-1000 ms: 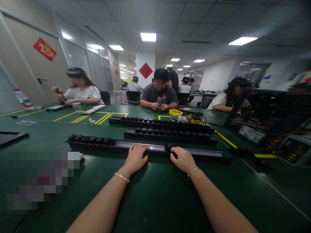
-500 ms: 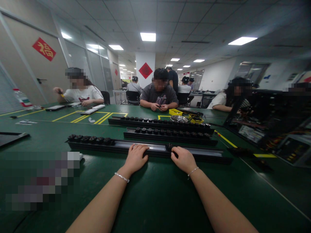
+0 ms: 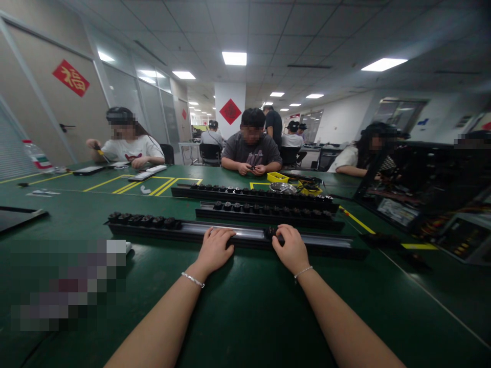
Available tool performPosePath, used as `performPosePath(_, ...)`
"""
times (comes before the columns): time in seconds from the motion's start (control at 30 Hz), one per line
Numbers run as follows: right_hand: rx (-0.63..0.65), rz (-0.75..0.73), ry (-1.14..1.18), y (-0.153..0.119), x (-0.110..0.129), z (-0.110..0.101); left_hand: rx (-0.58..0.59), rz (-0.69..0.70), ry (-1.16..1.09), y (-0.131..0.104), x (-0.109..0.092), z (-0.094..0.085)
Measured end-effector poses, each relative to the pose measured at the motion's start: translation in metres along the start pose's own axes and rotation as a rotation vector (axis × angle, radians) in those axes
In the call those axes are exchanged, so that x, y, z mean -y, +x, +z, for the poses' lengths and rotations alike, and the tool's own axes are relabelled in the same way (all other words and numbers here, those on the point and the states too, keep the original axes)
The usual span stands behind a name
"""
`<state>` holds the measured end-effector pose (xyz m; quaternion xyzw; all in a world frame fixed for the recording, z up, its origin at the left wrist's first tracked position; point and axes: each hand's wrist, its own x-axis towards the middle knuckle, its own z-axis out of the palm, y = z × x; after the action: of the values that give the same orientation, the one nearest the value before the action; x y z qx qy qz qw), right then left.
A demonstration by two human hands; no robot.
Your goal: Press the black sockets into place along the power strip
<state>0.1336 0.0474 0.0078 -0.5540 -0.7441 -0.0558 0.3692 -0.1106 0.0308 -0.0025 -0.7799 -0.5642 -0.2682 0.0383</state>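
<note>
A long black channel rail (image 3: 245, 232) with a shiny inner strip lies across the table before me. My left hand (image 3: 217, 248) rests over its near edge at the middle, fingers stretched out and holding nothing. Further right, my right hand (image 3: 290, 245) has its curled thumb and forefinger at a small black socket block (image 3: 270, 233) sitting in the channel. The fingers partly cover that block. Several similar black socket blocks (image 3: 141, 220) sit in a row at the rail's left end.
Two more rails, a nearer one (image 3: 268, 217) and a farther one (image 3: 245, 192), lie beyond, carrying rows of blocks. An open computer case (image 3: 414, 189) stands at right. A yellow tray (image 3: 277, 177) and metal dish (image 3: 283, 188) lie farther back. Other people sit around the table.
My right hand has shifted slightly, its fingers rising and curling more at the block, which sits a touch farther right. My left hand stays on the rail.
</note>
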Motion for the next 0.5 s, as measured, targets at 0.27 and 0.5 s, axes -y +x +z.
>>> performPosePath(0.27, 0.024, 0.166, -0.065, 0.005, 0.014, 0.011, -0.014, 0.002, 0.011, -0.001, -0.001, 0.001)
performPosePath(0.5, 0.069, 0.180, -0.084, 0.006, 0.014, 0.008, -0.008, 0.007, 0.001, 0.000, 0.000, 0.000)
